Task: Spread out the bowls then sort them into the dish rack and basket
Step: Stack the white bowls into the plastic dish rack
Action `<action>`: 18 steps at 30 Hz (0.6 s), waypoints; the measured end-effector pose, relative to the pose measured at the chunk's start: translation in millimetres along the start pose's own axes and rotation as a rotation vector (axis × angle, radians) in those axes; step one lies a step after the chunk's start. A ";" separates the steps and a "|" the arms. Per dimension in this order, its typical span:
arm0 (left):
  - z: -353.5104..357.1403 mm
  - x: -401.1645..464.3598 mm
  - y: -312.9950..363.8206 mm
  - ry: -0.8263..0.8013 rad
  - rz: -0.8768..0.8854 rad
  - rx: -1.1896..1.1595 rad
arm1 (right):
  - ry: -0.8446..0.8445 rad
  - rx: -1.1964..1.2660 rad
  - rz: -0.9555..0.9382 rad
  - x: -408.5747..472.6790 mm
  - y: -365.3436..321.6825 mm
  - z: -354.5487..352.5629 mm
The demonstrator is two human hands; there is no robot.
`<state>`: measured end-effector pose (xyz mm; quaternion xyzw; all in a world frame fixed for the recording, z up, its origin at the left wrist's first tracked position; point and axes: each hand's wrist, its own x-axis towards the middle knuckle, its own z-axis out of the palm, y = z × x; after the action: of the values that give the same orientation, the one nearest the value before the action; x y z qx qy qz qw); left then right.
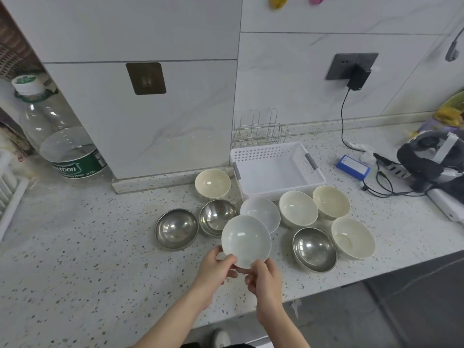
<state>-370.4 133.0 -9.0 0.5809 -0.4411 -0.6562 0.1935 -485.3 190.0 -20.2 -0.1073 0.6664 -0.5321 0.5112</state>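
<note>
A white bowl (245,238) is tilted up above the counter, gripped at its near rim by my left hand (216,268) and my right hand (263,278). Behind it lies a second white bowl (263,212). Steel bowls sit at the left (175,228), beside it as a small stack (218,216), and at the right (313,248). Several cream bowls stand around: one at the back (213,183), three on the right (297,208) (331,202) (352,237). The white plastic basket (311,172) and wire dish rack (258,131) stand behind, both holding nothing.
A large water bottle (62,139) stands at the far left. A blue box (352,168), cables, a charger plugged into the wall socket (356,76) and a headset (431,159) crowd the right. The counter edge (376,275) runs close on the right.
</note>
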 end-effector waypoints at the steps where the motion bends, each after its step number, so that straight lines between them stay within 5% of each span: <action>1: -1.6 2.0 0.5 0.030 0.012 -0.025 | -0.036 -0.039 -0.011 2.3 -2.7 0.1; 4: -10.7 7.7 3.5 0.096 0.025 -0.079 | -0.090 -0.149 0.015 14.5 -11.0 -4.0; 11: -36.9 12.5 7.0 0.158 0.028 -0.173 | 0.143 -0.050 0.213 69.4 -22.9 -16.0; 18: -50.4 10.5 -0.7 0.222 -0.032 -0.287 | 0.129 -0.186 0.184 104.5 -39.4 -8.4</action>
<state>-325.9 107.5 -12.5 0.6229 -0.3097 -0.6473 0.3115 -555.2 107.0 -48.0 -0.0582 0.7512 -0.4246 0.5019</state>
